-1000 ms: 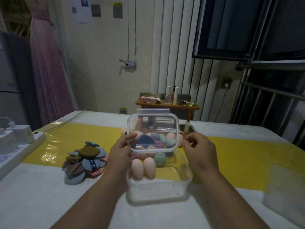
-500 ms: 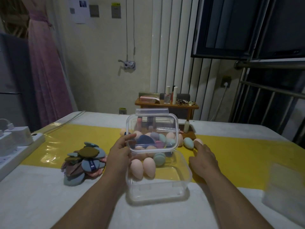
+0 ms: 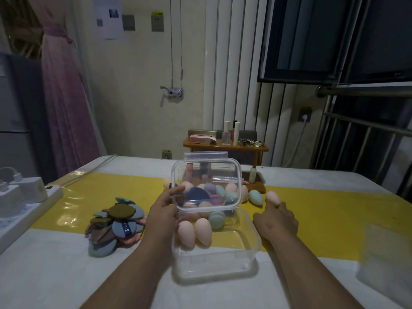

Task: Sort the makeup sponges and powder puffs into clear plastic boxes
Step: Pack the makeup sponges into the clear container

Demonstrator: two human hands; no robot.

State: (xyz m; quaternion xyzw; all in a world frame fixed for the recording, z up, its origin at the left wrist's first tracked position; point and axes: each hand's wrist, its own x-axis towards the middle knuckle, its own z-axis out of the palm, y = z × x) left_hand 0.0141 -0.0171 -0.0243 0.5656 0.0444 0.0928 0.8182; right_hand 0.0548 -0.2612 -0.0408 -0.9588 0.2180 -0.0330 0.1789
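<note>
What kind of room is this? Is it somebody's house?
Probably a room in someone's home, maybe a dressing corner: a long pink dress hangs on the left, a small brown wooden shelf holds slim makeup bottles, and a white power strip with chargers lies on the white-and-yellow table.

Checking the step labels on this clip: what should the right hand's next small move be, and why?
Probably close the right hand on the pink sponge at its fingertips and carry it to the clear box. The left hand holds the lid tilted up above the box, so it is open, and this sponge and a teal sponge beside it lie loose on the yellow runner.
</note>
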